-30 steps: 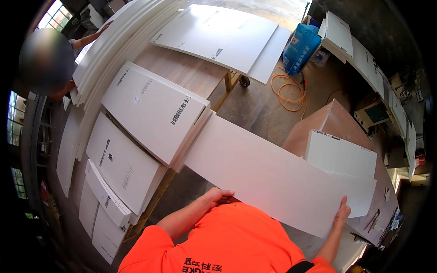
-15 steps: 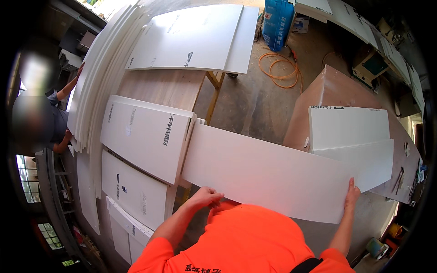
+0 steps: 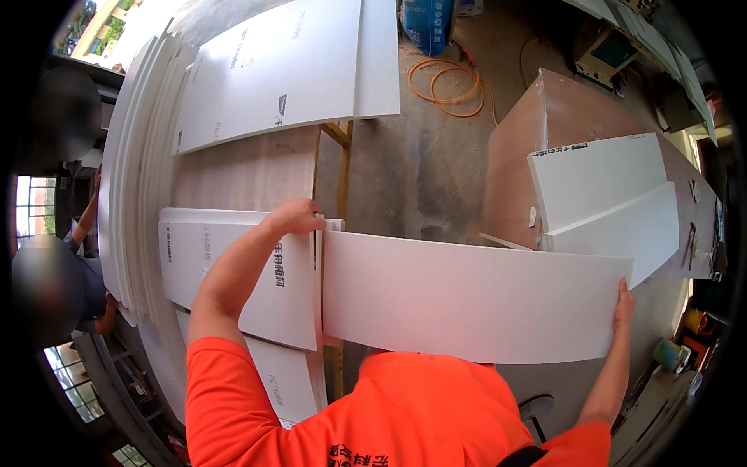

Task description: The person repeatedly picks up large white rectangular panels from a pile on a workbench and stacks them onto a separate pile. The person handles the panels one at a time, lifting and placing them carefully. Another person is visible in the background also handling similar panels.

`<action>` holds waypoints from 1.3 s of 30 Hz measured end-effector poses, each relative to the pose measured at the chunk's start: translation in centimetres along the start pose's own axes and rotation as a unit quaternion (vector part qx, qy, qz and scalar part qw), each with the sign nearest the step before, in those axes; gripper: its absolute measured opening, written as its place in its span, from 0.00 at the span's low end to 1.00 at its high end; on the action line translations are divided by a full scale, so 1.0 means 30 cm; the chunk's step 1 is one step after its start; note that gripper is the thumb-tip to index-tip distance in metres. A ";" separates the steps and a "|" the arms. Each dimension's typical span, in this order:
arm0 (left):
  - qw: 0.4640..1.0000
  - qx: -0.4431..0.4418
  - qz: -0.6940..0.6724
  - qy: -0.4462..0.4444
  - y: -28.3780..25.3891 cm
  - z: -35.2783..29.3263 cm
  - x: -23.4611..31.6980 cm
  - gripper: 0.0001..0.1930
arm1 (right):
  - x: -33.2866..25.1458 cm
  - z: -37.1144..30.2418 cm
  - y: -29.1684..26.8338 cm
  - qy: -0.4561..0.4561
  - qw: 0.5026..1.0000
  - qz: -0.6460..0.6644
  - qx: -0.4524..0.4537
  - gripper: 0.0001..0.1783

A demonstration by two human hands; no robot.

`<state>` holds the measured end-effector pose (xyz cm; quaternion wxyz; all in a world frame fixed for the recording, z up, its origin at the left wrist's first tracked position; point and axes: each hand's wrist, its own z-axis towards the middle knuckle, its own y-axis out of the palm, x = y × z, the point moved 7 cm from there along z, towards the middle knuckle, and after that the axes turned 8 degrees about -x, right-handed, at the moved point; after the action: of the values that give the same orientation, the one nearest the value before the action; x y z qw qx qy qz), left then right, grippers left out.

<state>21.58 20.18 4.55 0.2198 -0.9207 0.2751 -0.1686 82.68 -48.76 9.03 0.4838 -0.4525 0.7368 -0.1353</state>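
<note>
A long white panel (image 3: 475,300) lies level in front of me, its left end against a stack of white boards (image 3: 257,257). My right hand (image 3: 623,305) grips the panel's right end, thumb on top and fingers underneath. At the far right corner of the stack, close to the panel's far left corner, is my left hand (image 3: 298,216). Its fingers are curled down at the board edges, and what they hold is hidden. Dark printing marks the top board of the stack.
Two white boards (image 3: 603,183) lie on a brown-topped table (image 3: 510,132) at right. Large white sheets (image 3: 272,70) cover the far workbench (image 3: 241,167). Tall panels (image 3: 136,171) stand at left, with a person's hand (image 3: 111,302) on them. An orange hose (image 3: 443,101) coils on the floor.
My left hand has moved from the panel's near edge, by my body, out to the stack's far corner. My right hand still holds the panel's right end. The view has shifted.
</note>
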 end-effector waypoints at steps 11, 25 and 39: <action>0.996 0.018 -0.071 0.049 -0.158 -0.203 -0.024 0.21 | -0.156 -0.135 0.069 0.003 1.000 0.018 -0.011 0.40; 0.982 -0.081 -0.106 0.133 -0.142 -0.155 -0.019 0.17 | -0.435 -0.612 1.125 -0.020 0.985 0.102 -0.137 0.33; 0.973 -0.107 -0.126 0.159 -0.147 -0.242 -0.011 0.14 | -0.659 -1.019 1.946 -0.032 0.955 0.114 -0.271 0.38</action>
<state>20.10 21.40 12.82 0.0503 -0.9276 0.2047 -0.3084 28.27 -7.96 -1.35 0.3780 -0.4836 0.7768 0.1404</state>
